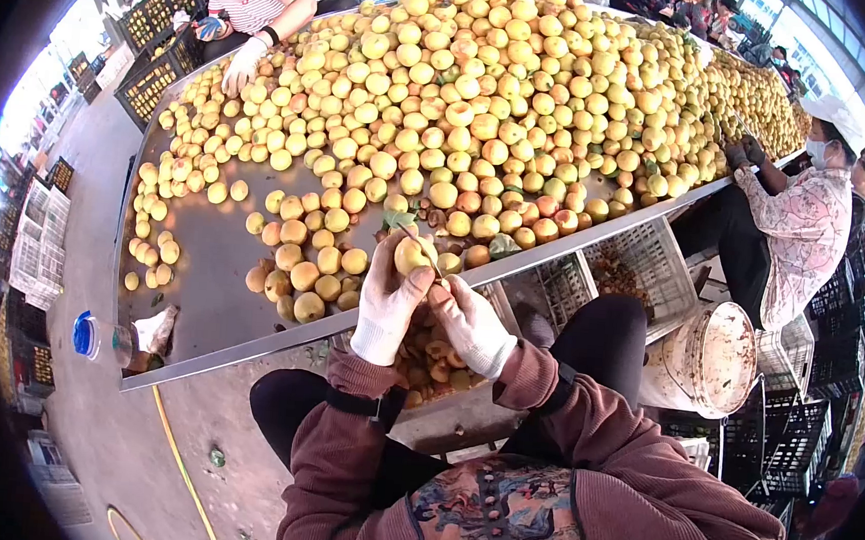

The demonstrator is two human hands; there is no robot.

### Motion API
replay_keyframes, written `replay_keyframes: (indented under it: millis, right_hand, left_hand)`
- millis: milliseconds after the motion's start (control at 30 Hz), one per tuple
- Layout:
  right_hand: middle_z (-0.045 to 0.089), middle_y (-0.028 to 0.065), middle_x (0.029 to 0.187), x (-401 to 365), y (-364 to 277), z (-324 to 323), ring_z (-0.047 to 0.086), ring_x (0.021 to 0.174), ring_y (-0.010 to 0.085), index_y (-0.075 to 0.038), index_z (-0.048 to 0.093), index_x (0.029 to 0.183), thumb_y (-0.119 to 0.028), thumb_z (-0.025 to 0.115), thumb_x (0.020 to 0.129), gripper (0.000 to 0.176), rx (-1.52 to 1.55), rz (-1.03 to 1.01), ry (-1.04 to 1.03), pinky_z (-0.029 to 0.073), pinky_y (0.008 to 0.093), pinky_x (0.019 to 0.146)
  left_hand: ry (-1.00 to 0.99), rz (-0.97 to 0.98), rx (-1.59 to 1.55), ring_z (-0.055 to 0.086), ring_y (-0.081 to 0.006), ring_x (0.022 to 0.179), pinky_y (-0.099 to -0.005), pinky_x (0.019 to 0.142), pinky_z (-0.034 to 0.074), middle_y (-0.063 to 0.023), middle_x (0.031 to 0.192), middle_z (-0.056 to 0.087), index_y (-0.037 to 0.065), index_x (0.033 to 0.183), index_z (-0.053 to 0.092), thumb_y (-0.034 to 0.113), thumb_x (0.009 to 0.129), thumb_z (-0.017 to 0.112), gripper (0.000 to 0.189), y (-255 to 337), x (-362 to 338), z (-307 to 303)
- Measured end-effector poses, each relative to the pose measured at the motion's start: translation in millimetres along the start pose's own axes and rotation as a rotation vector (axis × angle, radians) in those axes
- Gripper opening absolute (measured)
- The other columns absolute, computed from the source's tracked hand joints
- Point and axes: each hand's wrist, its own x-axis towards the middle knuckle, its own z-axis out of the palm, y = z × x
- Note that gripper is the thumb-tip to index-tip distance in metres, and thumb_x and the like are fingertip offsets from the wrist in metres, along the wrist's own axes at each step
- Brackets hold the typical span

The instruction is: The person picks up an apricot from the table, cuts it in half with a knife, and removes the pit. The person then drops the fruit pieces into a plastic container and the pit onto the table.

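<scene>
Both my hands wear white gloves and meet just over the near metal rim of the table. My left hand (386,302) is closed around a yellow apricot (412,257), holding it up. My right hand (471,325) is closed in a pinch on a thin, dark, knife-like tool (430,254), whose narrow end lies against the apricot; its handle is hidden by my fingers. Below my hands, partly covered by them, is a container of cut apricot pieces (436,369). Beyond them, whole apricots (483,123) are heaped across the table.
The metal table (207,264) has a raised rim (277,342). Crates (643,270) and a dirty white bucket (712,360) stand to the right. A co-worker (797,215) sits there; another's gloved hand (243,64) touches fruit at far left. A bottle (97,337) stands left, a yellow hose (181,463) below.
</scene>
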Motion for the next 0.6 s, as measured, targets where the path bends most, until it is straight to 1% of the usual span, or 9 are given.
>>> replay_keyframes:
  millis: [100,167,233,300,367,400,433,567,600]
  right_hand:
    - [0.059,0.0220,0.084,12.2,-26.3,5.2,0.061,0.080,0.0373,-0.001,0.047,0.105,-0.037,0.047,0.101,0.036,-0.036,-0.053,-0.009,0.048,0.0390,0.072]
    - [0.059,0.0243,0.082,5.0,-25.1,5.2,0.061,0.079,0.0439,-0.001,0.045,0.104,-0.033,0.049,0.100,0.032,-0.147,-0.072,0.080,0.049,0.0428,0.067]
    - [0.060,0.0241,0.082,-1.8,-7.9,14.7,0.061,0.080,0.0454,-0.002,0.044,0.105,-0.029,0.051,0.098,0.029,-0.179,-0.089,0.118,0.049,0.0451,0.064]
    - [0.061,0.0235,0.081,-1.6,8.1,21.9,0.061,0.080,0.0449,-0.002,0.045,0.104,-0.030,0.051,0.099,0.029,-0.115,-0.082,0.149,0.049,0.0449,0.064]
    - [0.061,0.0237,0.081,-1.5,15.3,18.2,0.062,0.081,0.0443,-0.002,0.045,0.102,-0.031,0.051,0.099,0.029,-0.136,-0.034,0.120,0.050,0.0448,0.065]
    - [0.061,0.0237,0.082,2.0,14.5,13.5,0.062,0.081,0.0443,-0.002,0.046,0.102,-0.031,0.053,0.098,0.029,-0.143,-0.038,0.088,0.050,0.0448,0.065]
    - [0.061,0.0237,0.082,4.8,13.1,9.9,0.062,0.081,0.0443,-0.002,0.046,0.102,-0.031,0.053,0.098,0.029,-0.140,-0.043,0.097,0.050,0.0448,0.065]
    - [0.061,0.0217,0.079,8.3,-9.6,-0.9,0.062,0.078,0.0431,-0.004,0.046,0.102,-0.030,0.056,0.096,0.029,-0.368,-0.107,0.062,0.050,0.0448,0.064]
    - [0.059,0.0200,0.077,6.0,-7.3,0.3,0.062,0.074,0.0404,-0.003,0.046,0.101,-0.032,0.055,0.096,0.030,-0.348,-0.141,0.084,0.048,0.0427,0.062]
  left_hand:
    - [-0.035,0.149,0.492,0.057,-0.0178,0.108,-0.0298,0.095,0.045,-0.0089,0.119,0.058,0.001,0.133,0.047,0.043,0.087,0.070,0.066,34.6,7.9,-4.2]
    - [0.057,0.117,0.382,0.057,-0.0190,0.107,-0.0307,0.093,0.045,-0.0112,0.120,0.059,-0.003,0.129,0.051,0.053,0.090,0.061,0.068,35.4,-1.2,16.8]
    - [0.108,-0.026,0.091,0.062,-0.0210,0.093,-0.0315,0.083,0.050,-0.0093,0.106,0.064,-0.003,0.121,0.056,0.052,0.097,0.048,0.060,12.7,-5.5,21.1]
    - [0.149,0.030,0.362,0.062,-0.0204,0.088,-0.0310,0.079,0.050,-0.0091,0.105,0.064,-0.003,0.117,0.058,0.048,0.100,0.045,0.056,-9.2,-5.1,9.8]
    - [0.059,0.057,0.370,0.060,-0.0200,0.100,-0.0295,0.086,0.047,-0.0076,0.106,0.065,-0.001,0.121,0.055,0.047,0.098,0.050,0.053,0.9,-8.5,9.1]
    - [0.063,-0.086,0.339,0.060,-0.0187,0.099,-0.0298,0.086,0.047,-0.0083,0.106,0.065,-0.001,0.120,0.056,0.048,0.098,0.049,0.053,1.7,1.2,3.2]
    - [0.055,-0.081,0.344,0.060,-0.0187,0.099,-0.0298,0.086,0.047,-0.0083,0.106,0.065,-0.001,0.120,0.056,0.048,0.098,0.049,0.053,0.9,2.4,3.4]
    - [0.061,-0.158,-0.172,0.062,-0.0220,0.097,-0.0308,0.087,0.049,-0.0087,0.104,0.066,-0.001,0.118,0.057,0.046,0.103,0.038,0.053,16.6,-1.5,21.1]
    - [0.028,-0.105,0.142,0.062,-0.0220,0.097,-0.0308,0.087,0.049,-0.0085,0.104,0.066,-0.001,0.119,0.057,0.048,0.102,0.038,0.054,24.6,-3.7,23.8]
